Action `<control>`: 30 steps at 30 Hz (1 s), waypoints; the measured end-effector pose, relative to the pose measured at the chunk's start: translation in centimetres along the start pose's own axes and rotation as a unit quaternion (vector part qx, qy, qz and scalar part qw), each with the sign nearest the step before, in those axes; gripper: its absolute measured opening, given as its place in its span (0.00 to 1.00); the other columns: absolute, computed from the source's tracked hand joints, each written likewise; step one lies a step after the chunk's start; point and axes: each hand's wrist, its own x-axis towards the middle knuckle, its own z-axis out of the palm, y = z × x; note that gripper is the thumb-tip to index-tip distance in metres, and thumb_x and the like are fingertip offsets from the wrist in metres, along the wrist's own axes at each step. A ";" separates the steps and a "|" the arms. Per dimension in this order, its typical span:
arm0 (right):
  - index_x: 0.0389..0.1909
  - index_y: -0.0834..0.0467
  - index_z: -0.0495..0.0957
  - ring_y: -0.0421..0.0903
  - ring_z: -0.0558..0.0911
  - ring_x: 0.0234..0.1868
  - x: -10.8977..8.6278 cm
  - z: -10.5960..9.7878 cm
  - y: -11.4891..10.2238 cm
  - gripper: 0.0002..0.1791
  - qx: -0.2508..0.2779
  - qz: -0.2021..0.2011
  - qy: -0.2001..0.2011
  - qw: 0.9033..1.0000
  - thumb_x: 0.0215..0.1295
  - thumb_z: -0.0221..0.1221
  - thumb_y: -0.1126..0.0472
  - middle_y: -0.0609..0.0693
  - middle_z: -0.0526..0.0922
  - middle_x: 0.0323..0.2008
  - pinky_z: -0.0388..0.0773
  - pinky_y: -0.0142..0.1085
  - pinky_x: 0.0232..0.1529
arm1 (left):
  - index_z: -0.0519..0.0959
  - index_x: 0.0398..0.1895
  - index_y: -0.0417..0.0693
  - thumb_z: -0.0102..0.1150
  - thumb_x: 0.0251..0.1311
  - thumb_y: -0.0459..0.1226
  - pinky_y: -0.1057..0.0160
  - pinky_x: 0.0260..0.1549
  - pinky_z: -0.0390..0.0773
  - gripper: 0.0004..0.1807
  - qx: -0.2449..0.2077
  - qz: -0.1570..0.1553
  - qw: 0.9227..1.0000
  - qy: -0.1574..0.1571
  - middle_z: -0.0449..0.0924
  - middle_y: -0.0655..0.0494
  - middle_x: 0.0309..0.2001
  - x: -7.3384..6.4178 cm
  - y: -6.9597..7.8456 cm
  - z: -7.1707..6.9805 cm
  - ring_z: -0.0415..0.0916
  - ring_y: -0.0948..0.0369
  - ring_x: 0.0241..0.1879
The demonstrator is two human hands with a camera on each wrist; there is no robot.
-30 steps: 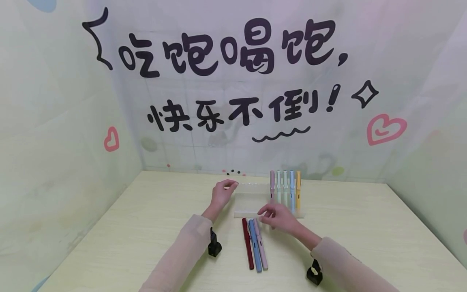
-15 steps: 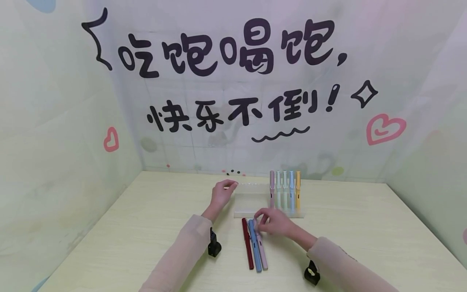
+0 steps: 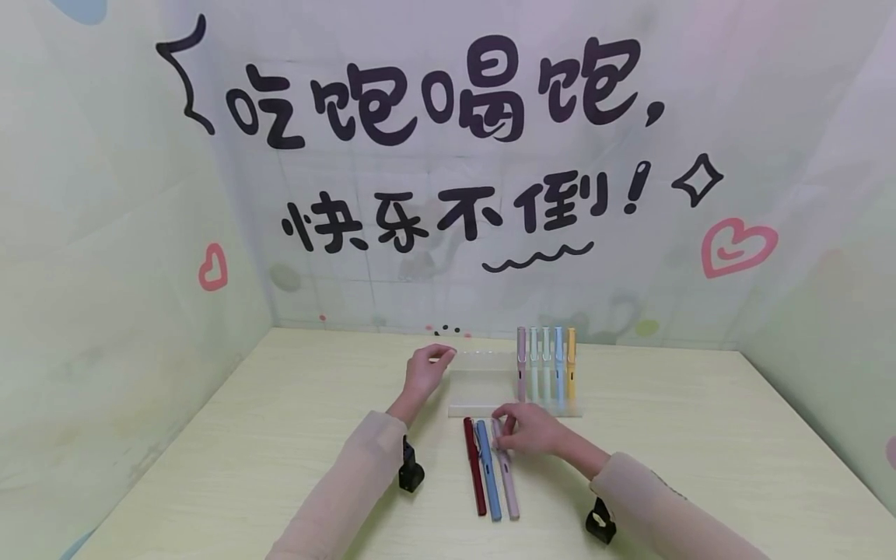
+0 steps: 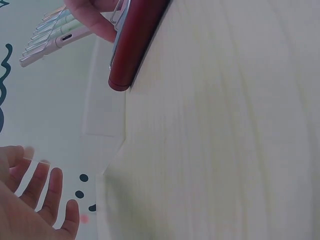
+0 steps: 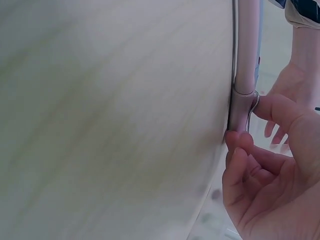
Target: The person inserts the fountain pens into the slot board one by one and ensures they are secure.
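Note:
A clear pen stand (image 3: pixel 476 411) stands toward the back of the table. At its upper left corner my left hand (image 3: pixel 425 372) pinches the edge between thumb and fingertips. In front of the stand lie a dark red pen (image 3: pixel 474 467), a blue pen (image 3: pixel 488 470) and a pale pink pen (image 3: pixel 509 486), side by side. My right hand (image 3: pixel 535 429) pinches the pink pen by its capped end. In the right wrist view, the thumb is at the clip of the pink pen (image 5: pixel 247 60), and the fingertips are at the cap's end.
The stand's right half holds a purple pen (image 3: pixel 521 373), two mint pens, a light blue pen (image 3: pixel 559 365) and a yellow pen (image 3: pixel 572 365), all upright. A printed cloth wall (image 3: pixel 392 303) rises behind the table (image 3: pixel 315 373). A black wrist camera (image 3: pixel 411 470) hangs below the left sleeve.
My right hand has come down from near the stand's front edge onto the pink pen and taken hold of it. The pink pen has shifted slightly right, away from the blue one. My left hand stays put.

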 end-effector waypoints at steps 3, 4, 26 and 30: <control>0.44 0.67 0.73 0.38 0.71 0.20 0.0 -0.1 -0.2 0.21 -0.007 0.001 -0.003 1.000 0.49 0.63 0.62 0.42 0.74 0.20 0.69 0.30 0.20 | 0.79 0.38 0.42 0.53 0.59 0.39 0.61 0.34 0.74 0.10 0.000 0.000 1.000 0.000 0.77 0.51 0.37 0.0 0.0 0.0 0.73 0.56 0.39; 0.44 0.67 0.73 0.38 0.71 0.20 0.0 -0.1 -0.2 0.21 -0.009 0.002 -0.004 1.000 0.49 0.63 0.61 0.42 0.74 0.20 0.69 0.30 0.20 | 0.79 0.38 0.42 0.53 0.59 0.39 0.61 0.35 0.74 0.10 -0.001 -0.001 1.000 0.000 0.77 0.51 0.37 0.0 0.0 -0.1 0.73 0.56 0.39; 0.33 0.60 0.74 0.36 0.67 0.14 0.0 0.4 -0.2 0.08 -0.046 0.002 0.024 0.999 0.52 0.60 0.63 0.41 0.70 0.14 0.64 0.29 0.13 | 0.79 0.39 0.41 0.53 0.59 0.38 0.62 0.33 0.74 0.11 0.004 -0.002 1.000 -0.001 0.77 0.50 0.37 -0.2 0.3 -0.1 0.73 0.55 0.39; 0.31 0.60 0.74 0.36 0.67 0.15 0.0 0.3 -0.1 0.05 -0.036 -0.001 0.034 0.999 0.53 0.58 0.65 0.41 0.70 0.15 0.64 0.28 0.14 | 0.79 0.39 0.41 0.53 0.59 0.39 0.62 0.33 0.74 0.11 0.003 -0.001 1.000 -0.001 0.77 0.51 0.37 -0.2 0.3 -0.1 0.73 0.56 0.39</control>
